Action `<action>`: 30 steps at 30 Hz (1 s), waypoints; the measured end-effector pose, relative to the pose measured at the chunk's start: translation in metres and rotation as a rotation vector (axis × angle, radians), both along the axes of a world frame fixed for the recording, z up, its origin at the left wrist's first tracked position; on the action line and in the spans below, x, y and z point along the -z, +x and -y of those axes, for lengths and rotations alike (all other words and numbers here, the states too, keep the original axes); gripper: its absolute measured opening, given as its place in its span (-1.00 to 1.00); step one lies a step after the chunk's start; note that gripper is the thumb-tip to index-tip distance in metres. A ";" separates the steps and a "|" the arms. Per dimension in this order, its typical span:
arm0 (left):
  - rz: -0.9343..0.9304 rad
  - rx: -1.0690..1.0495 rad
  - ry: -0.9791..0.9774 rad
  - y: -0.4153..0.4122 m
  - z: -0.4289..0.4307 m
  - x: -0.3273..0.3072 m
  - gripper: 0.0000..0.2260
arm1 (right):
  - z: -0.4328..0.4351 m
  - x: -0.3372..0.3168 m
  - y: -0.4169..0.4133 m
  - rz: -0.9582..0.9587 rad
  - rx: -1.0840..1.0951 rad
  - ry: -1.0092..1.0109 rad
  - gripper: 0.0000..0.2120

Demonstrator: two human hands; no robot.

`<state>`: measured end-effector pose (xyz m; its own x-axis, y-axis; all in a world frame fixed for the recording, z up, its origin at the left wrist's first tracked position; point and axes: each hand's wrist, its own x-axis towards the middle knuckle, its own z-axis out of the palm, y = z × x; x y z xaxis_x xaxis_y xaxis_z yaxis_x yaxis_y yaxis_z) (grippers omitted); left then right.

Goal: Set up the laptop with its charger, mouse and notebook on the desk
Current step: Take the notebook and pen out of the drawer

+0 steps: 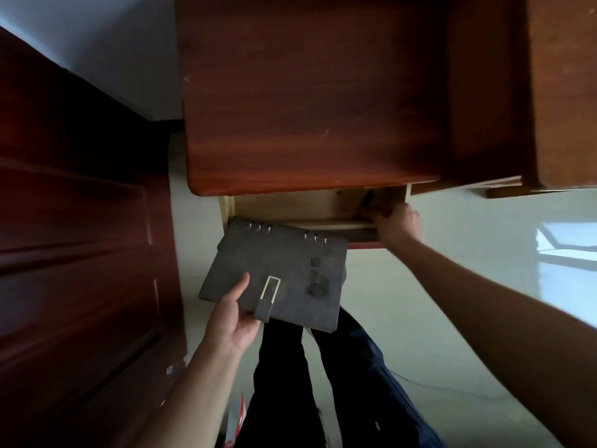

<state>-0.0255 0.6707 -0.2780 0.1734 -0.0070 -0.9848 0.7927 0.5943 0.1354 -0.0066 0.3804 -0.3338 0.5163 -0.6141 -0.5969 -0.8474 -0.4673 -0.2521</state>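
Observation:
A grey ring-bound notebook (281, 273) with a strap clasp hangs in the air just in front of the desk, below its front edge. My left hand (234, 318) grips its near left edge, thumb on the cover. The reddish-brown wooden desk (307, 92) fills the upper middle of the view, and its top is bare. A pale wooden drawer (290, 206) stands pulled out under the desk's front edge. My right hand (395, 223) grips the drawer's front right corner. No laptop, charger or mouse is in sight.
A dark red wooden door (74, 237) stands close on the left. A second wooden piece (562, 92) adjoins the desk at the right. My legs in dark trousers (323, 383) stand on a pale glossy floor (452, 302). A red and white item (235, 421) lies by my feet.

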 end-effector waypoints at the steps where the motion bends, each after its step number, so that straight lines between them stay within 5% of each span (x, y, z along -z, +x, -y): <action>1: 0.002 -0.006 -0.003 -0.004 -0.002 0.002 -0.85 | 0.004 0.012 0.009 -0.045 0.005 -0.013 -0.67; 11: 0.060 -0.054 -0.044 -0.016 -0.008 0.019 -0.74 | -0.003 0.065 0.040 -0.122 0.208 0.020 -0.64; 16: 0.041 -0.046 -0.056 -0.014 -0.006 0.014 -0.89 | -0.014 0.042 0.035 -0.002 0.408 0.163 -0.62; 20: 0.025 0.003 -0.041 -0.011 -0.006 0.001 -0.92 | -0.028 0.010 0.008 0.132 0.539 0.320 -0.81; 24: 0.030 0.065 -0.016 -0.009 -0.018 -0.014 -0.92 | -0.048 -0.019 -0.037 0.186 0.492 0.215 -0.85; 30: 0.094 0.153 0.024 -0.014 -0.060 -0.026 -0.88 | -0.074 -0.016 -0.082 0.068 0.989 0.543 -0.72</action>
